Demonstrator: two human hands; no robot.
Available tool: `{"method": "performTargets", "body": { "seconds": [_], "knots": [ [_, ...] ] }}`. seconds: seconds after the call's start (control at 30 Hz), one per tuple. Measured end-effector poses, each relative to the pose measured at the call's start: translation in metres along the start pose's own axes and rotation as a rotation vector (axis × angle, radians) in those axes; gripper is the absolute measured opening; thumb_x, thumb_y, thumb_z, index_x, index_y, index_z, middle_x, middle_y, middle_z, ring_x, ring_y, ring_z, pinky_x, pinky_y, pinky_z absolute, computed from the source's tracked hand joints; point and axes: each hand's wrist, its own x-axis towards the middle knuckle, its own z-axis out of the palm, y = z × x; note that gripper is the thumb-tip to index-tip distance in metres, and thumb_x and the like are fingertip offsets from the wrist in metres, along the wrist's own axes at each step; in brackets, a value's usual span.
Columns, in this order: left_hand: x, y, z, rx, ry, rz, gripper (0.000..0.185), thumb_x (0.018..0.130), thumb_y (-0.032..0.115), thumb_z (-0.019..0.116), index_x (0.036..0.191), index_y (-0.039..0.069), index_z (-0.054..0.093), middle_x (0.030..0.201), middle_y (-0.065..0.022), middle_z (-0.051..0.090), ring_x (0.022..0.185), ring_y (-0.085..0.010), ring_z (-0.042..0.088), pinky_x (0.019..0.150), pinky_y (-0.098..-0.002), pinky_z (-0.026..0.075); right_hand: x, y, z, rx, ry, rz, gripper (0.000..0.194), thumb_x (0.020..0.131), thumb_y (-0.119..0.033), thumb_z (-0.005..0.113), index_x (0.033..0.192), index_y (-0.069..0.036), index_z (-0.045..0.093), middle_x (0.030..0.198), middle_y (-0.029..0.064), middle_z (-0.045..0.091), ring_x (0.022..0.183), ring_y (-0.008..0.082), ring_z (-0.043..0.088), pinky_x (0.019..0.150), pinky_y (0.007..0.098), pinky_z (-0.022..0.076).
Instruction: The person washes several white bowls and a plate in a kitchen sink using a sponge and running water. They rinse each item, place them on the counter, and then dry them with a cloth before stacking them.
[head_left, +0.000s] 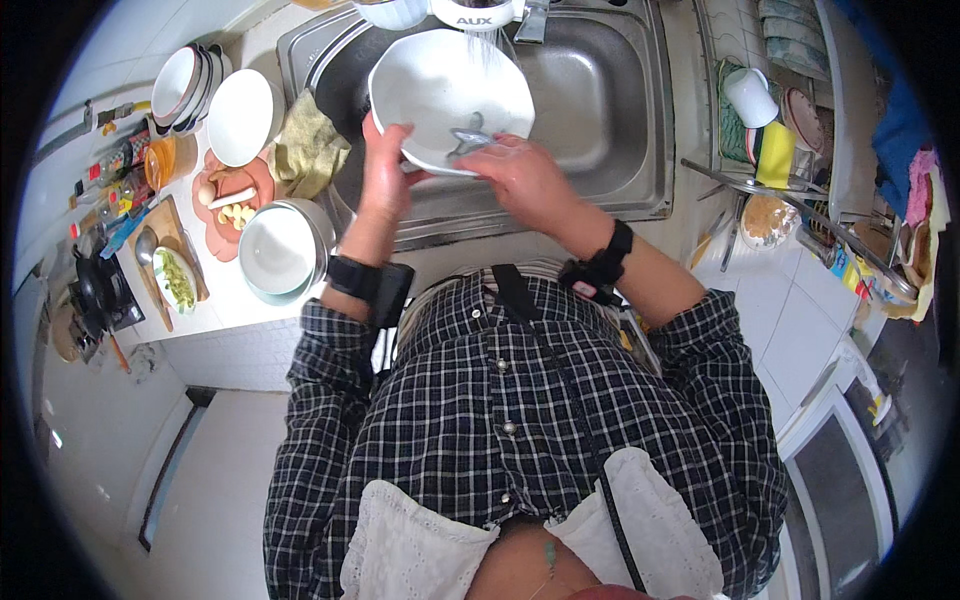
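Observation:
A large white dish (442, 82) is tilted over the sink under running water. My left hand (386, 169) grips its left near rim, thumb inside and fingers beneath. My right hand (521, 172) lies over the near right rim with its fingers on the dish's inner face. Beside those fingertips shows a grey, fish-like shape (471, 136); I cannot tell whether it is a printed pattern or a separate object. Water falls from a white faucet head (476, 11) at the top onto the dish's far right part. The right palm is hidden.
The steel sink (577, 112) lies below. To the left are a cloth (309, 146), a white bowl (241, 116), stacked bowls (277, 251), a pink tray (217, 244) with food and a board (161, 217) with a spoon. Rightward, a rack holds a mug (750, 97) and yellow sponge (776, 154).

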Motion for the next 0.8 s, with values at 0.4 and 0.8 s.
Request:
{"method": "performTargets", "body": {
  "seconds": [0.4, 0.8],
  "knots": [
    [-0.008, -0.014, -0.001, 0.207, -0.078, 0.184, 0.083, 0.089, 0.023, 0.054, 0.163, 0.022, 0.016, 0.152, -0.0187, 0.038, 0.125, -0.0396, 0.056, 0.064, -0.0482, 0.066, -0.034, 0.057, -0.030, -0.413, -0.310, -0.128, 0.049, 0.090, -0.006, 0.061, 0.138, -0.017, 0.062, 0.139, 0.0052, 0.064, 0.139, 0.0291, 0.051, 0.122, 0.0472, 0.0361],
    [-0.023, 0.002, 0.011, 0.272, -0.286, -0.160, 0.092, 0.082, 0.030, 0.053, 0.165, 0.021, 0.014, 0.148, -0.0182, 0.045, 0.124, -0.0357, 0.057, 0.063, -0.0459, 0.064, 0.057, 0.062, -0.034, -0.089, 0.107, 0.028, 0.048, 0.091, 0.002, 0.057, 0.136, -0.013, 0.060, 0.140, 0.0129, 0.061, 0.118, 0.0370, 0.064, 0.098, 0.0446, 0.0543]
  ]
}}
